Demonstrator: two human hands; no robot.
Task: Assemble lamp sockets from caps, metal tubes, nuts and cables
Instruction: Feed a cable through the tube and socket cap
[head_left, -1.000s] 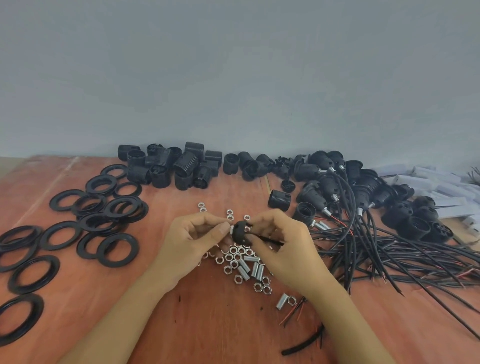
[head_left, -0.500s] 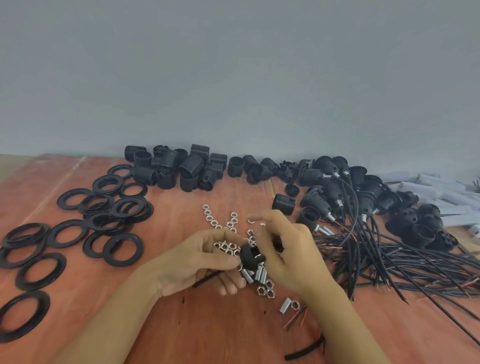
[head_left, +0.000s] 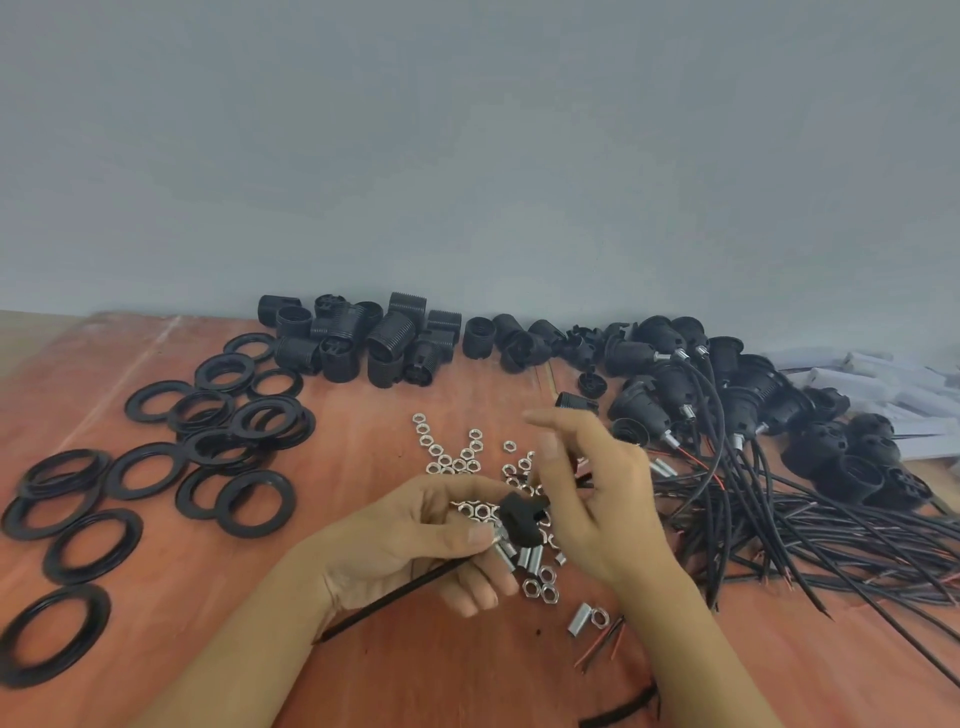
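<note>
My left hand (head_left: 410, 540) pinches a black socket cap (head_left: 519, 517) with a metal tube (head_left: 500, 536) at its end, just above the table. A thin black cable (head_left: 395, 597) runs out under that hand toward the lower left. My right hand (head_left: 602, 499) is close to the right of the cap, with its forefinger raised. Its other fingers curl round a short dark stretch of the cable (head_left: 577, 480). Loose nuts (head_left: 447, 460) and metal tubes (head_left: 530, 558) lie on the table under both hands.
Black rings (head_left: 156, 467) are spread over the left of the wooden table (head_left: 363, 415). Black socket bodies (head_left: 384, 338) are heaped along the wall. Assembled sockets with cables (head_left: 779, 499) fill the right side. White boxes (head_left: 883, 384) sit at the far right.
Both hands dropped toward the nuts. The cable, which trailed to the right, now trails lower left under my left hand. My right hand left the cap and raised its forefinger.
</note>
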